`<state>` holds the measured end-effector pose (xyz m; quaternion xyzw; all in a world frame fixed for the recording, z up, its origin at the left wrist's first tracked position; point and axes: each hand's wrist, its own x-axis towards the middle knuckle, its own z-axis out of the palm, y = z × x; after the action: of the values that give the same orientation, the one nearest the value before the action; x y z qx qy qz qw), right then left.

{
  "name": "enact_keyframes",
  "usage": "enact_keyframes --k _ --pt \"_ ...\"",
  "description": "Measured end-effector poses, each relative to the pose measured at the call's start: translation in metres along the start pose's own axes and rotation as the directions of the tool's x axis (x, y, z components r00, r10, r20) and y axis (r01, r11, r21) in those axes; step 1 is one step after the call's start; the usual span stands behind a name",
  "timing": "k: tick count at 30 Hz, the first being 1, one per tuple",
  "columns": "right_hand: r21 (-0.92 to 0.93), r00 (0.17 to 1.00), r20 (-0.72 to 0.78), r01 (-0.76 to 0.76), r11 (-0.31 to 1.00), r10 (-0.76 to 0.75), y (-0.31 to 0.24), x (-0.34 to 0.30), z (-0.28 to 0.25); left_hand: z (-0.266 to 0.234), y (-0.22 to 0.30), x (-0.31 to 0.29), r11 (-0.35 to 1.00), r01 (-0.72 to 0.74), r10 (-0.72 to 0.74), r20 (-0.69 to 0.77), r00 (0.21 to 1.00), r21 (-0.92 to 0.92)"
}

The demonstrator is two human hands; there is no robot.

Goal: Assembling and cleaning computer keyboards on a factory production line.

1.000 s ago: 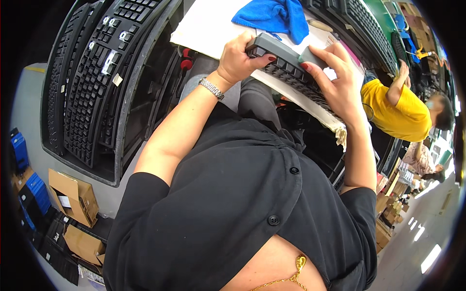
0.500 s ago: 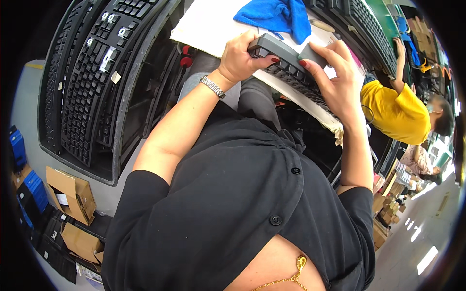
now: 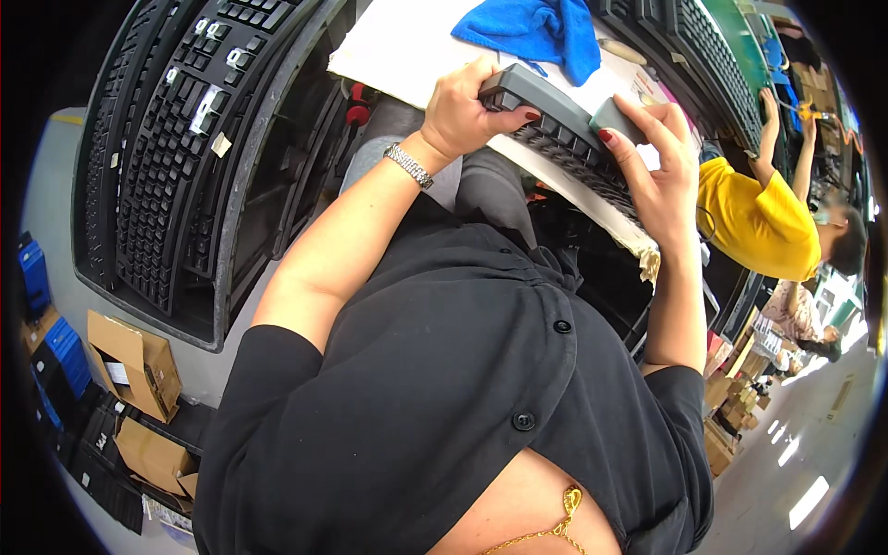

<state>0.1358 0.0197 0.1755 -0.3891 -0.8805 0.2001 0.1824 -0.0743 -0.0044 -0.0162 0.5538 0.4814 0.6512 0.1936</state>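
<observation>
Left of all the fingers, black keyboards [image 3: 153,194] are resting in a bin [image 3: 223,301]. The left hand [image 3: 460,109] is clamping its fingers on one end of a dark keyboard [image 3: 566,139], which is slanting toward the right fingers. Beyond both hands' fingers, a blue cloth [image 3: 538,32] is lying. The right hand [image 3: 664,166] is pinching a grey-green block [image 3: 612,119].

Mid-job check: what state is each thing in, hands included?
Left hand: gripping the keyboard's end
Right hand: pinching a grey pad
Keyboard: held tilted, keys toward the wearer
Pad: at the keyboard's edge; contact unclear
Blue cloth: crumpled, on the white tabletop
Black bin: holding several keyboards
Upper carton: open, flap raised
</observation>
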Motion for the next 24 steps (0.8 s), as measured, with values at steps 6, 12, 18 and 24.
enact_keyframes --k 6,12,18,24 --pt "0.008 1.000 0.010 0.024 1.000 -0.024 -0.003 0.001 0.004 0.000 0.000 0.000 1.000 -0.018 0.018 -0.012 1.000 0.012" --pt "-0.016 0.998 0.007 0.058 0.998 -0.058 -0.012 0.008 0.009 -0.001 0.006 0.002 1.000 -0.009 0.009 -0.006 1.000 0.006" --pt "-0.036 0.994 0.026 0.103 0.994 -0.102 -0.009 0.005 0.005 -0.004 0.002 -0.001 1.000 0.005 -0.005 0.020 1.000 0.009" --pt "-0.067 0.997 0.009 0.076 0.995 -0.075 -0.019 0.011 0.009 0.001 0.001 -0.001 1.000 -0.004 0.004 -0.020 1.000 0.014"
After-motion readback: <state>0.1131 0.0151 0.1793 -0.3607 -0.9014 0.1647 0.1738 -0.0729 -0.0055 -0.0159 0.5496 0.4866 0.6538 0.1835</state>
